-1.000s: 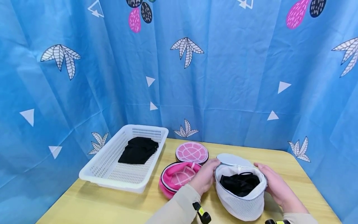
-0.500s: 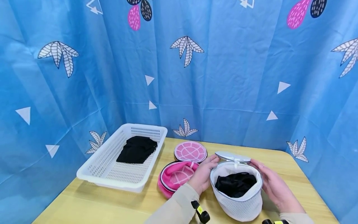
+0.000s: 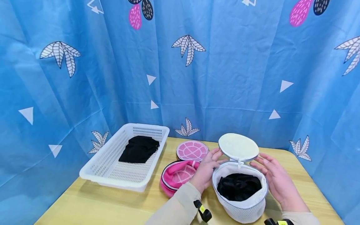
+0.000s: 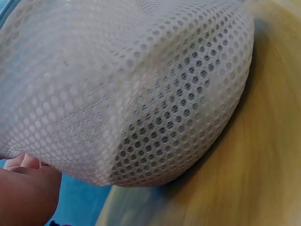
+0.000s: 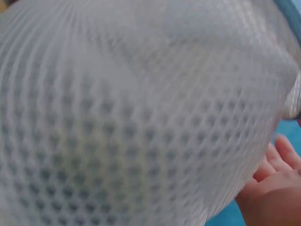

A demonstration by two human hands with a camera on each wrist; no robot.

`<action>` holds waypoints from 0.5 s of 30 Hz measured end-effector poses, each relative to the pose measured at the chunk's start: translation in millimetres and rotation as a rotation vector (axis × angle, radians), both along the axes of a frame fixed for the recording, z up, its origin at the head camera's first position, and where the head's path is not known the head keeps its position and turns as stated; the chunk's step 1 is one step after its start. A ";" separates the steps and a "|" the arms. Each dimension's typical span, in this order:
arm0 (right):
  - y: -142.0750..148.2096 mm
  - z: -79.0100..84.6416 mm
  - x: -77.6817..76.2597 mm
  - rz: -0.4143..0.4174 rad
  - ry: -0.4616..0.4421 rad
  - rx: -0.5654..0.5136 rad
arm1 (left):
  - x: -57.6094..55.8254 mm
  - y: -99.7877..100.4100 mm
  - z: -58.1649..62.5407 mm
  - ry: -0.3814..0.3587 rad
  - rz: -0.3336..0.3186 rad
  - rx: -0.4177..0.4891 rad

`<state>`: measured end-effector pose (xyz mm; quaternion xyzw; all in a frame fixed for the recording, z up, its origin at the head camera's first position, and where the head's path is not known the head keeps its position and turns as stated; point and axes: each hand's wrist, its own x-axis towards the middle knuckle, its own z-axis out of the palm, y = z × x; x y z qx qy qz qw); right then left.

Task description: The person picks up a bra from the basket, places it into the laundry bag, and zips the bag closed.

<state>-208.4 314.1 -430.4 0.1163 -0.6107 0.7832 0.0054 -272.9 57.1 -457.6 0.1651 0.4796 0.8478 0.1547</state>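
Note:
A white mesh laundry bag (image 3: 242, 212) stands on the table with its mouth open, crumpled black cloth (image 3: 239, 187) inside. Its round pale lid (image 3: 238, 147) is tilted up at the back, joined by a small tab. At the lid's left edge, my left hand (image 3: 206, 168) touches it with extended fingers. Opposite, my right hand (image 3: 277, 181) has its fingers spread close to the lid's lower right edge; contact is unclear. Both wrist views are filled mostly by the white mesh wall, with part of the left hand (image 4: 28, 193) and right hand (image 5: 277, 183) beside it.
Left of the white bag, an unzipped pink mesh bag (image 3: 166, 187) sits with its pink lid (image 3: 192, 151) folded back. A white plastic basket (image 3: 92, 175) holds folded black cloth (image 3: 139, 150). Blue patterned curtain (image 3: 233, 78) surrounds the wooden table (image 3: 112, 206).
The white bag's lid has swung up from lying back behind the opening to a raised tilt. Both hands have shifted slightly with it, and the right fingers have spread.

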 end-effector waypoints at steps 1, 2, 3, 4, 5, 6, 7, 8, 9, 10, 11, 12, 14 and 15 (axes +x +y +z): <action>-0.4 3.0 -0.8 -0.017 -0.010 -0.018 | -0.9 0.4 3.0 0.012 0.007 -0.018; -0.6 5.7 -1.4 -0.032 -0.022 -0.037 | -1.8 0.9 5.7 0.023 0.015 -0.035; -0.7 7.7 -1.7 -0.041 -0.031 -0.055 | -2.1 1.4 8.2 0.032 0.024 -0.054; -0.5 8.6 -1.9 -0.043 -0.028 -0.065 | -2.1 1.7 10.2 0.041 0.033 -0.076; 0.0 8.9 -1.7 -0.039 -0.018 -0.065 | -1.3 2.0 12.3 0.044 0.046 -0.100; 0.6 8.9 -1.1 -0.030 -0.007 -0.062 | -0.3 2.3 13.6 0.050 0.059 -0.121; 1.4 8.5 -0.2 -0.021 0.001 -0.058 | 1.3 2.8 14.8 0.049 0.072 -0.137; 2.3 8.0 1.0 -0.015 0.008 -0.048 | 3.2 3.4 15.4 0.048 0.083 -0.147; 3.1 7.4 2.4 -0.010 0.015 -0.035 | 5.6 4.2 16.2 0.047 0.096 -0.157; 3.8 7.0 3.7 -0.007 0.018 -0.025 | 7.7 5.1 16.6 0.047 0.105 -0.159; 4.4 6.5 5.2 0.001 0.023 -0.015 | 9.9 6.0 17.2 0.047 0.115 -0.160; 4.9 6.1 6.6 0.010 0.028 -0.003 | 11.7 6.8 17.6 0.052 0.126 -0.168; 4.7 6.0 8.5 0.018 0.052 0.020 | 14.7 8.1 19.3 0.067 0.148 -0.178; 4.1 6.2 8.8 0.020 0.071 0.030 | 15.4 8.6 20.2 0.083 0.159 -0.184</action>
